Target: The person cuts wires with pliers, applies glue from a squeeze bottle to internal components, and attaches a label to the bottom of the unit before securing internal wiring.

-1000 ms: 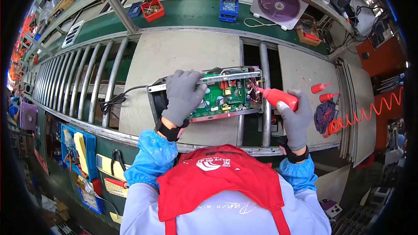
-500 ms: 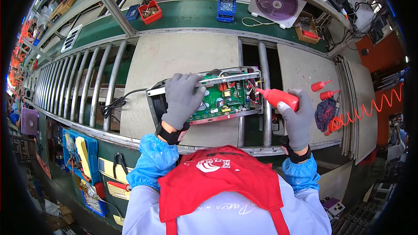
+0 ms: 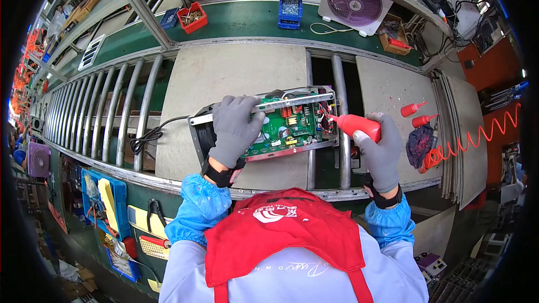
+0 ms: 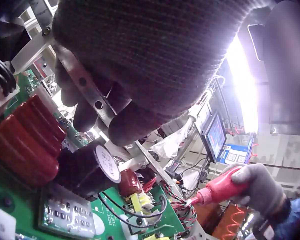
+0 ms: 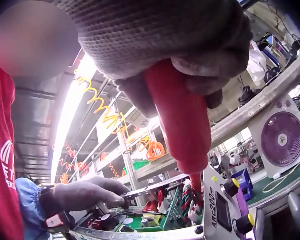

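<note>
An open welding machine chassis (image 3: 320,148) lies on the bench, its green circuit board (image 3: 273,129) facing up. The front panel (image 5: 216,205), marked ARC200, shows in the right wrist view. My gloved left hand (image 3: 236,129) grips the long metal rail (image 4: 85,80) across the top of the chassis, with fingers and thumb on either side of it. In my gloved right hand (image 3: 384,151) is a red squeeze bottle (image 3: 359,127), tilted with its nozzle down at the red, black and green wires (image 5: 187,200) behind the front panel. The nozzle tip is right among those wires.
Two more red bottles (image 3: 412,109) lie on the right-hand board, near a dark cloth (image 3: 420,148) and a coiled red hose (image 3: 477,148). Metal rollers (image 3: 132,112) run off to the left. Parts bins (image 3: 290,8) and a purple fan (image 3: 355,5) stand at the back.
The red bottle and my right hand have moved slightly left, toward the wires. My left hand keeps its place on the rail.
</note>
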The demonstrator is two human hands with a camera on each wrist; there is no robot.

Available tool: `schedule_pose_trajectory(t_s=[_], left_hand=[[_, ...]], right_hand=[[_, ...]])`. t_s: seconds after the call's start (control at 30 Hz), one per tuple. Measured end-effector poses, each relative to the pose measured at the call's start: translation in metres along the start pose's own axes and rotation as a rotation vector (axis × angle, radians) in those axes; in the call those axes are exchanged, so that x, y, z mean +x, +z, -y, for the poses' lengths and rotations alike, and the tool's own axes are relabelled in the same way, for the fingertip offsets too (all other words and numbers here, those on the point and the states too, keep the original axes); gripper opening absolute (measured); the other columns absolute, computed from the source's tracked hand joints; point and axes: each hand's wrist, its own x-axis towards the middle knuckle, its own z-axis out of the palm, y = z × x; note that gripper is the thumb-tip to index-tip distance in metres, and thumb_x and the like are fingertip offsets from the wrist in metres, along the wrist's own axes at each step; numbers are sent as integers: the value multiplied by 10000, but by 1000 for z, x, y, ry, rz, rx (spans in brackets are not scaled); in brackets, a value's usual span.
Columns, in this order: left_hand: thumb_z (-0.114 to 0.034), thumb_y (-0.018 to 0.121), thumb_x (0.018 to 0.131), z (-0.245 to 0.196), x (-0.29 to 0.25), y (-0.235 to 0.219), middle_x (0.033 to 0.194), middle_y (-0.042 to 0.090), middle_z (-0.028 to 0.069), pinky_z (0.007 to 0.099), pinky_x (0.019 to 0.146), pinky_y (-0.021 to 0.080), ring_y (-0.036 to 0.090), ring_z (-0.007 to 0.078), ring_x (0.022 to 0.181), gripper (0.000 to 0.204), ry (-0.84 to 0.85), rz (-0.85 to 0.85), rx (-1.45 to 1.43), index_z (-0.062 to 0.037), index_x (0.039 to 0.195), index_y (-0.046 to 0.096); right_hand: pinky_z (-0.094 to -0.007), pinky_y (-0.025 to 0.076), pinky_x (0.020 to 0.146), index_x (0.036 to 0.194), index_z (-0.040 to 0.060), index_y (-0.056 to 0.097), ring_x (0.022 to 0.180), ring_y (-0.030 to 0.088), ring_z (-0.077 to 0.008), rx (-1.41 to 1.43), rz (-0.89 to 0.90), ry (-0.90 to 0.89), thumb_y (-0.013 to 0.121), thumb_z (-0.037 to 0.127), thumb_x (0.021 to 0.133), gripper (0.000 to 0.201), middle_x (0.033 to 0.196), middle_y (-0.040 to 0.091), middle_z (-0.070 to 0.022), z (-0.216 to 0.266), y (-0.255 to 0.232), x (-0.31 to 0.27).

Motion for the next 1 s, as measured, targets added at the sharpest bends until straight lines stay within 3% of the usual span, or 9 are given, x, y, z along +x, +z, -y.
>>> schedule_pose_trajectory(t_s=[0.1,0.33,0.5,0.6,0.73,0.8,1.0], left_hand=[[-246,670,799,-1,0,-1,894,681,53,425,795,405,598,273,878,259,13,-4,-16,-122,1022,711],[-242,692,787,-2,-1,-2,860,679,29,430,799,404,604,260,888,227,-2,-12,-26,-134,986,710],[-217,695,780,-3,-1,-1,843,665,47,431,776,414,603,274,850,226,25,-47,-13,-122,985,706],[-215,717,756,9,-3,10,848,666,64,454,763,423,609,294,836,227,-65,106,-254,-128,965,701],[-248,740,733,2,-4,4,876,671,64,461,788,442,621,296,864,262,3,-11,-22,-148,971,695],[-217,667,762,-3,-5,1,862,660,65,449,777,465,614,281,882,215,29,-78,-16,-144,964,672],[-260,704,762,-3,-4,0,868,676,18,436,818,436,615,249,895,254,0,-68,-9,-165,998,707]], right_hand=[[-359,517,792,1099,-10,621,880,646,-266,23,16,36,743,141,757,393,978,643,-152,0,-1,3],[-337,509,782,1095,-18,621,862,622,-212,210,38,267,719,178,766,394,963,638,-132,4,-10,11],[-325,496,820,1106,-19,621,901,613,-198,59,-5,179,722,167,778,390,989,643,-117,6,-7,-2],[-333,494,860,1115,-6,625,943,611,-196,131,-79,189,739,160,790,382,1019,645,-107,4,0,-12],[-323,494,847,1102,-16,605,906,600,-185,266,-68,189,711,116,764,378,993,627,-92,-6,4,-17],[-328,488,858,1108,-27,590,936,585,-192,159,-67,155,680,101,758,383,1012,614,-103,-2,2,-21],[-268,482,738,1124,-16,570,845,562,-146,337,-105,295,650,142,787,380,977,590,-81,0,2,-20]])
